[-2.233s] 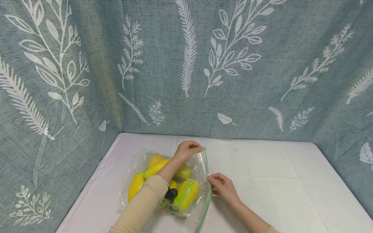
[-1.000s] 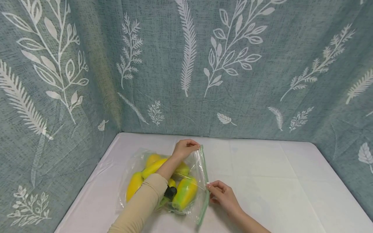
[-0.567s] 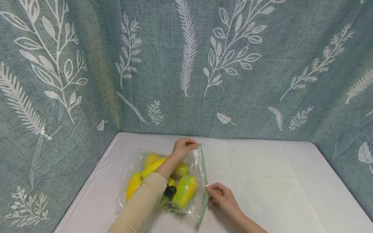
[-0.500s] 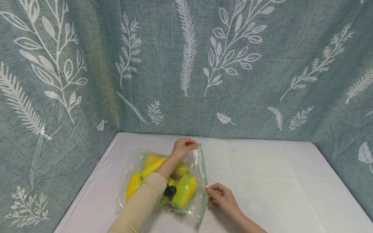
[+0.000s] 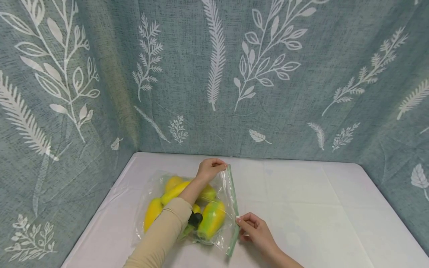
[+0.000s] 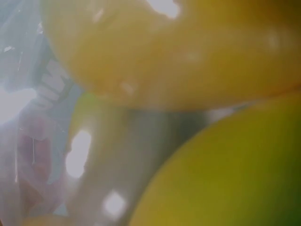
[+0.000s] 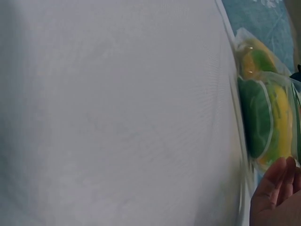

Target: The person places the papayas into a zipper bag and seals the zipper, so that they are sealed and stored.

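A clear zip bag (image 5: pixel 151 190) lies on the table with several yellow and yellow-green fruits inside, among them a plump yellow-green fruit (image 5: pixel 212 219) and a long yellow one (image 5: pixel 175 191). Its mouth, edged by a green zip strip (image 5: pixel 233 193), faces right. My left hand (image 5: pixel 208 170) pinches the far corner of the mouth, the forearm crossing over the bag. Lower down the strip, my right hand (image 5: pixel 256 230) pinches a small white slider (image 5: pixel 238 217) between thumb and index finger. The left wrist view shows blurred yellow fruit (image 6: pixel 178 56) through plastic, close up.
White cloth covers the table (image 5: pixel 301 208). A dark round object (image 5: pixel 197 219) shows by the left sleeve, partly hidden. Patterned blue-green curtains (image 5: pixel 187 74) stand behind the table and along both sides.
My right hand has slid along the zip strip toward the near end with the slider. The left hand keeps its pinch on the far corner and has shifted slightly left with the bag.
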`<state>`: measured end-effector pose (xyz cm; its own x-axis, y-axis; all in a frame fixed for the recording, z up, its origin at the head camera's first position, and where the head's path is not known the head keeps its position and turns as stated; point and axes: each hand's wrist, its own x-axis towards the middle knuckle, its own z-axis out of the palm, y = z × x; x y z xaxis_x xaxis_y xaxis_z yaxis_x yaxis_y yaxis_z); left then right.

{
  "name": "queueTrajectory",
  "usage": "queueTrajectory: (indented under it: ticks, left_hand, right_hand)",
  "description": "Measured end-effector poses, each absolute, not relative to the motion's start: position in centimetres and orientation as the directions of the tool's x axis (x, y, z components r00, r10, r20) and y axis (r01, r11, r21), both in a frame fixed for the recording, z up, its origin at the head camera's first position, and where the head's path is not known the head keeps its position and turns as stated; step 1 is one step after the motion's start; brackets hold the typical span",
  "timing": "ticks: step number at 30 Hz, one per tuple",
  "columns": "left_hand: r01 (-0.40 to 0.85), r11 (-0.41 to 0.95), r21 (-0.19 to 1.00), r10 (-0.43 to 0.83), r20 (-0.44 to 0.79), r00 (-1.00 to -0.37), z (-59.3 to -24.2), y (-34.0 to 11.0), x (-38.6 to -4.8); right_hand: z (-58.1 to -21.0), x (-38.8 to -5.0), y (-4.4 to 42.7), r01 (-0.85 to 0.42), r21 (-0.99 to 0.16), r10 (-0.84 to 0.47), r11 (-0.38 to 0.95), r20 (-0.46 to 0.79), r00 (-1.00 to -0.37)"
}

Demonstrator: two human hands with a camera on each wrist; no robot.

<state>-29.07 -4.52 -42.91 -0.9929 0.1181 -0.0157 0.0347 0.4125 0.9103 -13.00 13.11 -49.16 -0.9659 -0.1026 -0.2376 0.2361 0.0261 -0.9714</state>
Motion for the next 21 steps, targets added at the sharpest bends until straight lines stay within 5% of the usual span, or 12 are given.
queueTrajectory:
  ticks: [21]
  left_hand:
    - [0.035,0.406,0.913,0.104,-0.008,-0.994,-43.0,-4.5,-29.3]
  right_hand:
    - [-49.2,-11.8,12.9,0.259,-0.966,-0.129,0.012,-0.258,-0.957]
